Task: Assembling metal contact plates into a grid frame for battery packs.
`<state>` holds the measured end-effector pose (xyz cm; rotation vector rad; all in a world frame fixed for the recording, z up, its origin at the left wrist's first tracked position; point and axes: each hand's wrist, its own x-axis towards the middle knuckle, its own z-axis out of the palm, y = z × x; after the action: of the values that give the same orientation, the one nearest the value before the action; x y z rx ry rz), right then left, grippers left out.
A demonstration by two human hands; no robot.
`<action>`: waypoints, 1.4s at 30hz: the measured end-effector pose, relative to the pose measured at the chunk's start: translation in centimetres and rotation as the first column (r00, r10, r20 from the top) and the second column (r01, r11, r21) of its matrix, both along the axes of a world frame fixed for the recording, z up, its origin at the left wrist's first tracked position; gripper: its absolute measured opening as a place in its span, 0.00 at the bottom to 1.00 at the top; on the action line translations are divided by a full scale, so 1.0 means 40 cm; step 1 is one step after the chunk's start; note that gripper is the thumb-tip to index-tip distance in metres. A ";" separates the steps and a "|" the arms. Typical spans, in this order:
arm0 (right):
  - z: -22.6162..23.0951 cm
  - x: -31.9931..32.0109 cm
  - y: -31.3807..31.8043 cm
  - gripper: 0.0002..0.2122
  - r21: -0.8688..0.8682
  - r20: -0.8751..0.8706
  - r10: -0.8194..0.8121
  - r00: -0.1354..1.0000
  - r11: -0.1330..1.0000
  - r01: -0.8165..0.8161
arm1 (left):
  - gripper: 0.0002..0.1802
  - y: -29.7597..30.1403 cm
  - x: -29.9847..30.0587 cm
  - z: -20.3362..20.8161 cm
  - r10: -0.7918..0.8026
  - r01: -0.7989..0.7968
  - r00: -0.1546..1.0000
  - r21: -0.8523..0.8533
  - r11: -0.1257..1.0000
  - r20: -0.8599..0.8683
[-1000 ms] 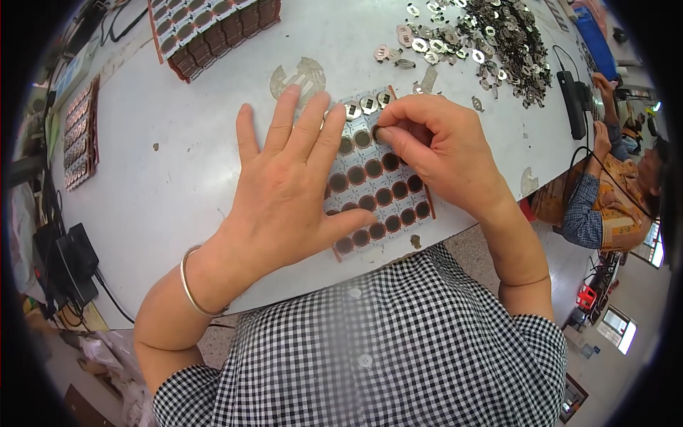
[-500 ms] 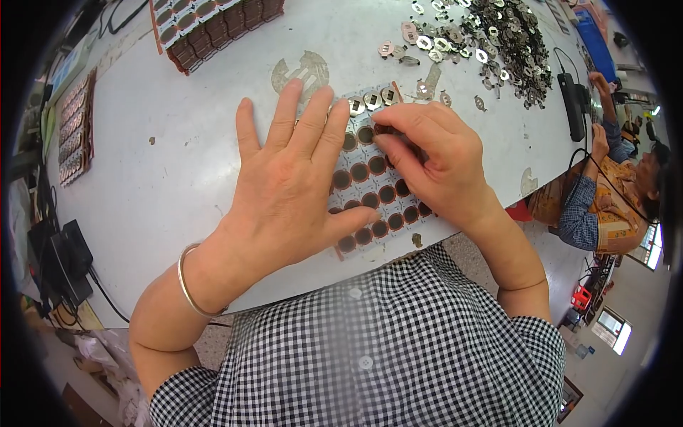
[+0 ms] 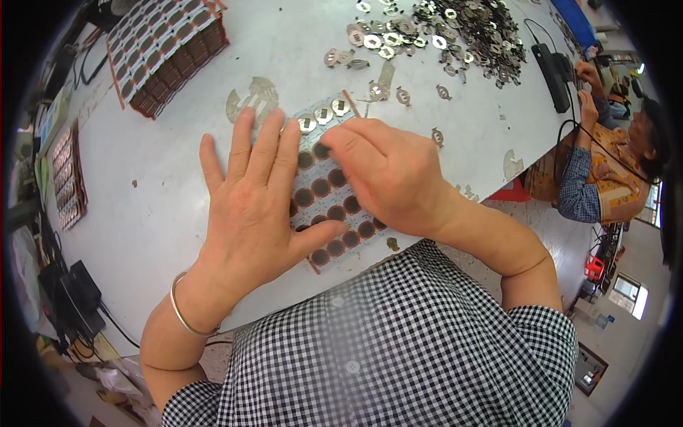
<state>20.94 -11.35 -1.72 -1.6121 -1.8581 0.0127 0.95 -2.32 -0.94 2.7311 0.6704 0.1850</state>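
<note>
Head view: nearest, my left hand (image 3: 245, 203) lies palm down, fingers spread apart, over part of the panel (image 3: 324, 202) on the counter (image 3: 163, 156) before me. My right hand (image 3: 391, 178) curls at the row of dark discs (image 3: 305, 160) just short of the silvery clips (image 3: 324, 115); I can't tell whether its fingertips pinch anything. I judge this to be fingertip work on that row, next calling for a steady panel. Farthest lies a metal pile (image 3: 469, 35).
</note>
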 end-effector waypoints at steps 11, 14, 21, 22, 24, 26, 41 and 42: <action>0.028 0.099 0.009 0.14 0.044 -0.062 0.017 0.998 0.999 -0.014 | 0.65 -0.001 0.003 0.003 -0.009 0.009 1.000 0.012 1.000 -0.026; 0.067 0.243 0.003 0.14 -0.170 0.109 0.037 0.993 0.985 -0.018 | 0.65 -0.001 0.002 0.004 -0.021 0.022 0.999 0.024 0.999 -0.027; 0.029 0.254 0.014 0.12 -0.132 0.200 0.078 0.977 0.990 -0.052 | 0.65 -0.002 0.005 0.007 -0.013 0.014 0.999 0.009 1.000 -0.046; 0.031 0.244 0.019 0.11 -0.139 0.239 0.059 0.969 0.990 -0.026 | 0.65 -0.001 0.004 0.007 -0.019 0.019 0.999 0.007 1.000 -0.039; 0.042 0.226 0.026 0.10 -0.143 0.277 0.049 0.960 0.990 -0.009 | 0.65 0.001 -0.001 0.002 -0.013 0.013 0.999 0.012 1.000 -0.031; 0.061 0.219 0.021 0.09 -0.185 0.293 0.080 0.953 0.982 -0.026 | 0.65 0.000 -0.001 -0.001 -0.014 0.014 1.000 0.013 1.000 -0.015; 0.077 0.272 0.016 0.08 -0.505 -0.367 -0.258 0.894 0.862 0.042 | 0.65 -0.001 -0.006 -0.003 -0.026 0.026 1.000 0.008 1.000 0.006; 0.080 0.275 0.016 0.08 -0.505 -0.365 -0.263 0.893 0.862 0.047 | 0.65 -0.001 -0.005 -0.004 -0.026 0.026 1.000 0.010 1.000 0.002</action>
<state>31.93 -10.72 1.49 -1.9025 -1.4369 0.7590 0.75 -2.36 -1.09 2.7476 0.6344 0.1860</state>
